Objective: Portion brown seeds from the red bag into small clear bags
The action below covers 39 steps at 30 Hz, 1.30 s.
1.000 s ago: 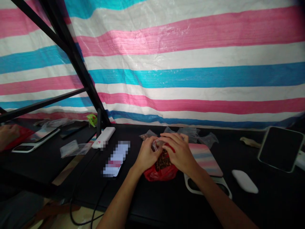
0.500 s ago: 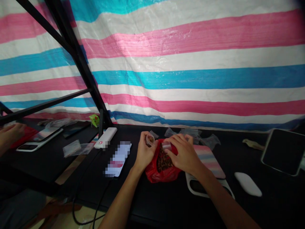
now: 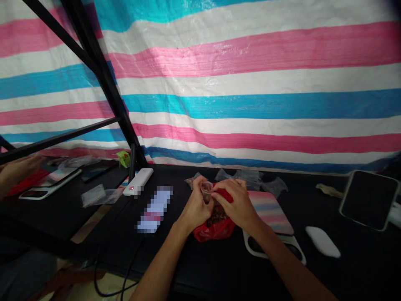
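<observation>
Over the red plastic bag [image 3: 214, 232], my left hand [image 3: 196, 209] is closed around a small clear plastic container [image 3: 206, 190] with a round open mouth; whether it is a soft bag or a cup, I cannot tell. My right hand [image 3: 235, 195] has its thumb and fingertips pinched at the container's rim. Small brown pieces [image 3: 218, 215] fill the red bag, partly hidden under both hands. Just behind my left fingers shows a clear plastic bag [image 3: 190, 182] with something brownish in it.
Right of the red bag stands a white scale [image 3: 250, 246] with a pinkish plate [image 3: 272, 213]. Nearby are a white mouse-shaped object [image 3: 322, 241], a dark-screened tablet [image 3: 369, 200], a lit phone [image 3: 155, 211], a white power strip [image 3: 138, 182] and clear bags [image 3: 247, 175]. At far left, another person's hand [image 3: 20, 169].
My left hand has moved right, over the red bag. My right hand has come up from the brown pieces, and its fingertips now meet the container at my left hand.
</observation>
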Motion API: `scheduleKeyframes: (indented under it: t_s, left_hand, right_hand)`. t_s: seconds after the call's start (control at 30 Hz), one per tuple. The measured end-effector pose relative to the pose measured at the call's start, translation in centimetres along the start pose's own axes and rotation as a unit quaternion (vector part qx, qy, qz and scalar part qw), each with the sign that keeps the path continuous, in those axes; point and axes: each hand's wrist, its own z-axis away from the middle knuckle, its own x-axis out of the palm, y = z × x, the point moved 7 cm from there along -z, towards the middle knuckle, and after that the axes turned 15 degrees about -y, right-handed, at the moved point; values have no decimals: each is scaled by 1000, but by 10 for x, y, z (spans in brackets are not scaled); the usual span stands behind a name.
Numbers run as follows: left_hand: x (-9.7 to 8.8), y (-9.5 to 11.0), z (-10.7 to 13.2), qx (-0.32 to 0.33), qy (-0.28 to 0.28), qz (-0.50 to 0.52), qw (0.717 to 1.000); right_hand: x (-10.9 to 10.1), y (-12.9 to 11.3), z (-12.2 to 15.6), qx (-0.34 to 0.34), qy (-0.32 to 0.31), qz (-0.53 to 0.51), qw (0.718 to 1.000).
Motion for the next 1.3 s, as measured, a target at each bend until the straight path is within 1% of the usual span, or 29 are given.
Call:
scheduleKeyframes:
  t_s: [0.13, 0.2, 0.33, 0.4, 0.47, 0.5, 0.57, 0.63, 0.67, 0.73, 0.8, 0.83, 0.9, 0.93, 0.97, 1.03, 1.1, 1.2, 1.3]
  left_hand:
    - [-1, 2, 1, 33, 23, 13, 999]
    - [1, 0, 2, 45, 23, 17, 999]
    - [9, -2, 4, 48, 18, 2, 999]
    - [10, 0, 4, 41, 17, -7, 999]
    - [7, 6, 4, 33, 15, -20, 999]
    - [4, 9, 4, 28, 6, -27, 999]
    - [2, 13, 3, 12, -32, -31, 999]
    - [0, 15, 2, -8, -73, -34, 997]
    - [-1, 14, 2, -19, -87, -47, 995]
    - [-3, 11, 2, -43, -102, -96, 989]
    - [-1, 6, 2, -60, -115, -138, 982]
    - [0, 3, 1, -63, -121, -147, 980]
    - [2, 0, 1, -59, -128, -145, 979]
    - [2, -1, 1, -54, -127, -138, 981]
    - [1, -2, 1, -50, -122, -129, 983]
    - [-1, -4, 0, -46, -109, -109, 987]
    - [-3, -6, 0, -50, -103, -94, 989]
    - [-3, -7, 0, -62, -106, -88, 989]
    - [-4, -6, 0, -68, -102, -87, 989]
  right_hand:
    - [7, 9, 1, 54, -12, -44, 997]
    - [12, 11, 2, 71, -27, -67, 995]
    - [15, 11, -2, 41, -44, -104, 993]
    - [15, 12, -4, 30, -46, -165, 985]
    - [11, 16, -6, 31, -38, -252, 967]
    - [4, 19, -6, 33, -22, -287, 957]
    - [-19, 26, -1, 41, 44, -317, 947]
    - [-50, 39, 13, 64, 120, -289, 948]
    - [-63, 48, 20, 87, 127, -269, 951]
    - [-80, 68, 36, 139, 88, -231, 959]
    - [-88, 85, 50, 172, 20, -135, 976]
    - [-87, 91, 56, 178, -18, -76, 981]
    - [-79, 100, 63, 180, -94, 6, 979]
    - [-73, 102, 64, 177, -120, 30, 976]
    - [-69, 103, 65, 172, -133, 44, 975]
    - [-65, 104, 63, 162, -135, 55, 976]
    - [-68, 108, 62, 156, -119, 45, 980]
    - [-78, 124, 68, 144, -105, -38, 983]
    - [-86, 143, 78, 143, -93, -130, 977]
